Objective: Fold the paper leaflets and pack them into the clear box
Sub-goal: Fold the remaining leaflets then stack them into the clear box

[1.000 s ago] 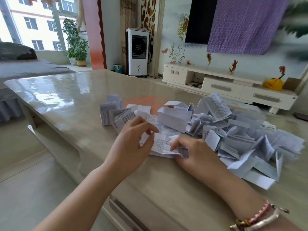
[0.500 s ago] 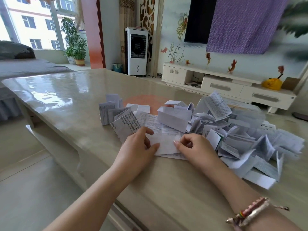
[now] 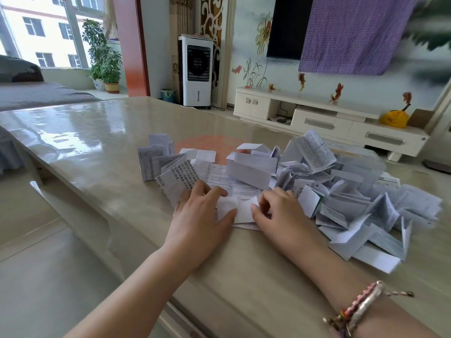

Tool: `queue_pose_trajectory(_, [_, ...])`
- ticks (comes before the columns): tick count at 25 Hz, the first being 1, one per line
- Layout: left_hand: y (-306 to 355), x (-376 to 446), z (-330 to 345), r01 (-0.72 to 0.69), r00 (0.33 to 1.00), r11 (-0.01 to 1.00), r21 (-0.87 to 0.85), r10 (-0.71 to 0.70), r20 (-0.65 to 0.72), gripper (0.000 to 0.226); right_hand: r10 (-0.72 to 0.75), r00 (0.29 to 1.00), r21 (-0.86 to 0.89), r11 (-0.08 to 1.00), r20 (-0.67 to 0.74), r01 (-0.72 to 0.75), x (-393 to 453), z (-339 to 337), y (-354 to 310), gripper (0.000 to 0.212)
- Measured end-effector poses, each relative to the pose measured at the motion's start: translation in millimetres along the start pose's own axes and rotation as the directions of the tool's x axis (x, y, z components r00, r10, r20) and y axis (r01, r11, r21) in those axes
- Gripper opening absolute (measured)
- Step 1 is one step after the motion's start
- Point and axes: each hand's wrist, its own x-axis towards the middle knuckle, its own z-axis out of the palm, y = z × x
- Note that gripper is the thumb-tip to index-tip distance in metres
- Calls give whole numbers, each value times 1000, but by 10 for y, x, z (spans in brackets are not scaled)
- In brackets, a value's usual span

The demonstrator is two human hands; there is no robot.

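Since a second ago the leaflet (image 3: 240,208) lies flatter. Left hand (image 3: 202,213) presses it; right hand (image 3: 280,211) pinches its edge. Clear box (image 3: 356,162) beyond right hand, leaflets inside, blurred.

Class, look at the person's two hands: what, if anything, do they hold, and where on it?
Both hands press one folded leaflet, left at its left edge, right pinching its right edge.

Single head-worn wide-angle view, looking forward and down across the beige table (image 3: 85,142) from its near edge. Both forearms enter from the bottom of frame, close to the lens. The television cabinet (image 3: 317,118) and window (image 3: 48,32) lie far behind. Frame edges show distortion.
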Motion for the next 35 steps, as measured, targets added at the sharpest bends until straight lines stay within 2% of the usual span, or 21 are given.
queue_pose_trajectory(2, [3,7,-4,-16,1000,997,-70,18,23,32,10,1000,183,983,-7,-9,-44,-69,-44,25])
queue_pose_trajectory(4, [20,4,-3,-9,998,991,-130,17,57,32,33,999,268,963,4,-33,-64,-101,-66,26])
queue_pose_trajectory(7, [17,13,1,37,995,986,-165,-22,96,37,44,999,265,963,12,-46,-64,-77,-49,28])
queue_pose_trajectory(12, [42,43,-67,77,985,980,-183,-46,167,29,51,998,256,965,32,-57,-59,-41,-27,27])
queue_pose_trajectory(16, [91,51,-79,149,985,965,-216,-125,121,31,82,997,198,977,-4,-79,-37,-11,-22,29])
queue_pose_trajectory(19, [134,-2,-45,185,981,977,-110,-177,76,30,105,994,99,989,10,-105,-32,19,-43,26])
queue_pose_trajectory(24, [217,-80,7,140,990,989,51,-141,14,24,81,997,-102,991,0,-81,-10,75,-96,19])
queue_pose_trajectory(28, [231,-74,28,124,992,982,146,-126,7,24,99,995,-124,987,9,-97,4,79,-93,18])
queue_pose_trajectory(35, [222,-62,53,109,993,976,191,-114,18,25,58,998,-188,980,-15,-60,6,131,-65,19])
